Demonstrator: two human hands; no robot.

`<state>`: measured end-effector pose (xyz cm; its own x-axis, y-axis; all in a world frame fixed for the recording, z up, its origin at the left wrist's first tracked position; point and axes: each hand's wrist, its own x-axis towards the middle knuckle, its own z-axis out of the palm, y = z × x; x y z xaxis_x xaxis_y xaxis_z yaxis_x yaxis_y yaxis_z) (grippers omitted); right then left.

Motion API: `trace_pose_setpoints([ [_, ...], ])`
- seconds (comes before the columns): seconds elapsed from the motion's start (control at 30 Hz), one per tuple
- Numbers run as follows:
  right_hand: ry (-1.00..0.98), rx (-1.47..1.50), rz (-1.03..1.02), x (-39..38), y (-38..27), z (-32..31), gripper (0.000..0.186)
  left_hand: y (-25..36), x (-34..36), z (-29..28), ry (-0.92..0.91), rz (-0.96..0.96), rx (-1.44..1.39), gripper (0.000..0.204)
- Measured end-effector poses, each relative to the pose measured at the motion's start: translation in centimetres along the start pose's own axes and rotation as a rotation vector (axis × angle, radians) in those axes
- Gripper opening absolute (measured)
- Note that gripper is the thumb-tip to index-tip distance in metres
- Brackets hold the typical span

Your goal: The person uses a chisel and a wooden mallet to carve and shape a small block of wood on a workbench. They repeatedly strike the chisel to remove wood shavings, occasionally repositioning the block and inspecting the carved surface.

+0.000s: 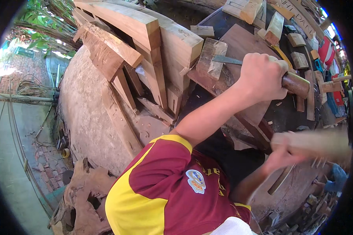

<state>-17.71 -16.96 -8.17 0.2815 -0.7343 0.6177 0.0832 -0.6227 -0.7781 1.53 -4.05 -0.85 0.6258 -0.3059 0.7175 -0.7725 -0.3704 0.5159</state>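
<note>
My left hand (262, 76) is closed around a chisel. Its brown wooden handle (296, 84) sticks out on the right of my fist, and its flat metal blade (228, 60) points left. The blade's tip meets the top of a small wooden block (207, 62) with a pale, rough-cut patch. That block lies on a reddish-brown board (243, 43). Lower right, my right hand (281, 158) is closed on a wooden mallet (317, 145), smeared by motion and apart from the chisel handle.
Large angled timber pieces (168, 33) stand at the upper left. Several small wood blocks (274, 29) and tools lie along the far right side. A gnarled wood stump (82, 196) sits lower left. Wood chips are scattered around.
</note>
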Motion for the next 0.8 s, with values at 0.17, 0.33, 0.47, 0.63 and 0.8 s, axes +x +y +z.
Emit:
trace_pose_setpoints([
  [0.17, -0.442, -0.259, -0.112, -0.2, 1.0, -1.5, 0.081, 0.0, 0.3, -0.1, -0.007, -0.057, 0.014, 0.021],
  [0.33, -0.189, 0.205, 0.222, 0.1, -1.3, -1.4, 0.078, 0.1, -0.3, 0.5, -0.128, -0.029, 0.048, 0.022],
  [0.47, -0.012, 0.173, 0.345, 0.2, -2.2, -0.9, 0.076, 0.1, -1.4, 0.0, -0.207, 0.039, 0.028, 0.021],
  [0.63, -0.203, -0.236, 0.028, -0.5, 1.1, -3.5, 0.075, 3.2, -4.2, -4.4, -0.266, 0.126, -0.269, 0.027],
  [0.8, -0.394, -0.201, -0.01, -2.5, 3.3, -3.4, 0.078, 3.2, -5.3, -5.0, -0.236, 0.228, -0.295, 0.03],
])
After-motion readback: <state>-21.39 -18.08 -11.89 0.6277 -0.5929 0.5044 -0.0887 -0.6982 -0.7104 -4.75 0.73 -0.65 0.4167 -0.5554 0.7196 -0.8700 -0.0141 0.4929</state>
